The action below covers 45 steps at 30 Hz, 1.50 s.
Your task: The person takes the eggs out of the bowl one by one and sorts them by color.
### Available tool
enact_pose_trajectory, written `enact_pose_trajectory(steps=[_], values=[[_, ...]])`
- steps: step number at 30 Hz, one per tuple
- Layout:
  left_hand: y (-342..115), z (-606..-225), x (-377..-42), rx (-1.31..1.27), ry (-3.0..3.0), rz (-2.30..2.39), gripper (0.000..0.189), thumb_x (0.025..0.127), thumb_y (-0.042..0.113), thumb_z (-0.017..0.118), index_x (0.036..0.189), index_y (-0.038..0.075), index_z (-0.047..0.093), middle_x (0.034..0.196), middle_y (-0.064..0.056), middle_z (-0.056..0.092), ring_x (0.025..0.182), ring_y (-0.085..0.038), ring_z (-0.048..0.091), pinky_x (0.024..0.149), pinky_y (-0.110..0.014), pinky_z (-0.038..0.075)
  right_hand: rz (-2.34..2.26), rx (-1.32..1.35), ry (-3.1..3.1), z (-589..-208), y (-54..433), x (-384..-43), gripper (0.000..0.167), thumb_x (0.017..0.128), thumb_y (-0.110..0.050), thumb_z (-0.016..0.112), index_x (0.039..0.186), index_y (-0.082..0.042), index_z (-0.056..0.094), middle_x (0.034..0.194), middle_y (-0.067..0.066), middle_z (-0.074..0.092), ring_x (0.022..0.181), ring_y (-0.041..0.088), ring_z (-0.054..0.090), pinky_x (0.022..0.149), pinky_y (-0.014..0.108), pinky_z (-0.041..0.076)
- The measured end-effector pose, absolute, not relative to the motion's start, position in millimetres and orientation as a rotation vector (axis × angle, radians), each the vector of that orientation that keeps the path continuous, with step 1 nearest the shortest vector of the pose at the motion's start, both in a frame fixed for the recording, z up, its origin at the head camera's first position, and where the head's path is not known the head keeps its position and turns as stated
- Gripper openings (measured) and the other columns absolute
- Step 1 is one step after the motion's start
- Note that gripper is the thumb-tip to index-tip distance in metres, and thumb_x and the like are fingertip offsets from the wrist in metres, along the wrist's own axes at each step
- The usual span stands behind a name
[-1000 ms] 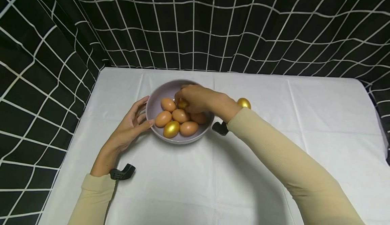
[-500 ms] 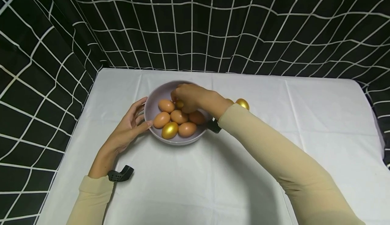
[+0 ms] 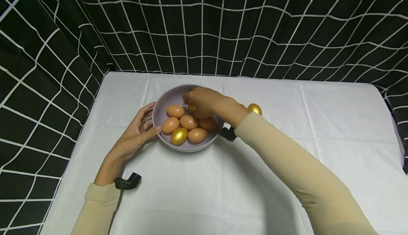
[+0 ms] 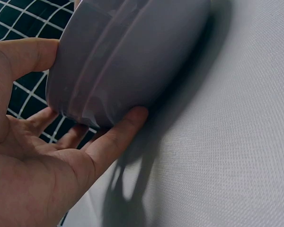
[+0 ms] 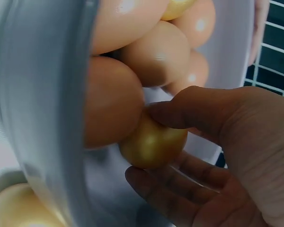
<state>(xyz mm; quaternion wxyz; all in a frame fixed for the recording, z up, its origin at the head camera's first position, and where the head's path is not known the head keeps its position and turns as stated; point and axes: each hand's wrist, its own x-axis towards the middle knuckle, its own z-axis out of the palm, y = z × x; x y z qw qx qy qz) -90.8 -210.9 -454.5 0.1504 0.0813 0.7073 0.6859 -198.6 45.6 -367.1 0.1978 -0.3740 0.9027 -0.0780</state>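
A pale mauve bowl stands on the white cloth with several brown eggs and golden eggs in it. My left hand holds the bowl's left side, thumb at the rim and fingers against the outer wall. Inside the bowl, toward its far right, my right hand pinches a golden egg between thumb and fingers. That egg sits low beside a brown egg in the right wrist view. The back of my right hand hides much of it from the head view.
Two more golden eggs lie outside the bowl to the right, one partly behind my right forearm. Black netting-patterned curtain closes off the table's far and left sides. White cloth extends in front of the bowl.
My right hand keeps its hold on the golden egg and shifts only slightly. The upper-left brown egg has turned a little. A second golden egg now shows past the right forearm.
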Motion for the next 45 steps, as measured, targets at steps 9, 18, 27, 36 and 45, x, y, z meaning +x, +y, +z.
enact_pose_trajectory(steps=[9, 18, 27, 36, 45], values=[[-212, -454, -89, 0.219, 2.032, 1.965, 0.085, 0.100, 0.004, 0.065, 0.169, 0.021, 0.018, 0.171, -0.014, 0.025, 0.153, -0.042, 0.038, 0.100, -0.018, 0.055, -0.469, -1.017, 2.585, -358, 67, -192, 0.039, 0.090, -0.009, 0.071, 0.129, -0.010, 0.068, 0.119, 0.013, 0.065, 0.102, 0.030, 0.061, 0.091, 0.044, 0.054], [-211, -453, -92, 0.229, 2.028, 1.968, 0.085, 0.101, 0.003, 0.065, 0.169, 0.021, 0.018, 0.171, -0.013, 0.025, 0.152, -0.040, 0.040, 0.101, -0.017, 0.055, -0.827, -0.983, 2.643, -354, 94, -178, 0.041, 0.087, -0.010, 0.071, 0.128, -0.013, 0.067, 0.119, 0.009, 0.066, 0.106, 0.026, 0.059, 0.096, 0.043, 0.050], [-213, -454, -92, 0.233, 2.022, 1.973, 0.085, 0.101, 0.002, 0.065, 0.169, 0.022, 0.019, 0.171, -0.012, 0.026, 0.151, -0.038, 0.041, 0.101, -0.017, 0.054, -1.104, -0.922, 2.639, -359, 124, -161, 0.038, 0.090, -0.007, 0.074, 0.126, -0.013, 0.068, 0.126, 0.006, 0.067, 0.115, 0.025, 0.066, 0.090, 0.043, 0.059], [-210, -454, -92, 0.248, 2.008, 1.962, 0.086, 0.101, 0.003, 0.066, 0.169, 0.023, 0.017, 0.172, -0.012, 0.025, 0.156, -0.039, 0.037, 0.102, -0.016, 0.054, -1.397, -0.691, 2.643, -368, 157, -145, 0.038, 0.091, -0.005, 0.079, 0.127, -0.012, 0.068, 0.129, 0.005, 0.067, 0.118, 0.025, 0.068, 0.091, 0.039, 0.065], [-213, -453, -91, 0.248, 2.011, 1.964, 0.087, 0.101, 0.003, 0.065, 0.170, 0.022, 0.016, 0.172, -0.013, 0.024, 0.157, -0.040, 0.035, 0.102, -0.016, 0.054, -1.511, -0.526, 2.660, -380, 187, -137, 0.042, 0.091, 0.000, 0.076, 0.132, -0.006, 0.066, 0.133, 0.009, 0.066, 0.117, 0.020, 0.065, 0.088, 0.016, 0.060]])
